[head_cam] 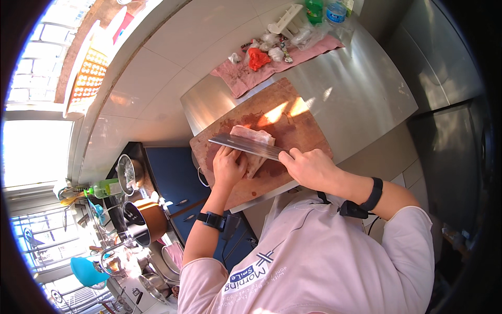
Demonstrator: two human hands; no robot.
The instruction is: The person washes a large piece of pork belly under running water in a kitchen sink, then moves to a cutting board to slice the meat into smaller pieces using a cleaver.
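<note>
A wide cleaver lies across a pale slab of raw meat with a fatty surface. My right hand grips the cleaver's handle, hiding most of it. On the near left side of the slab, my left hand holds the meat with curled fingers. Its fingertips are close to the blade and partly hidden. How deep the edge sits in the meat cannot be told. Under the meat is a stained wooden cutting board, set at an angle.
The board rests on a stainless steel counter. Behind it, a pink cloth bears crumpled plastic bags and an orange-red bag. Bottles stand at the far right. To the left are a copper-coloured pot and blue cabinets.
</note>
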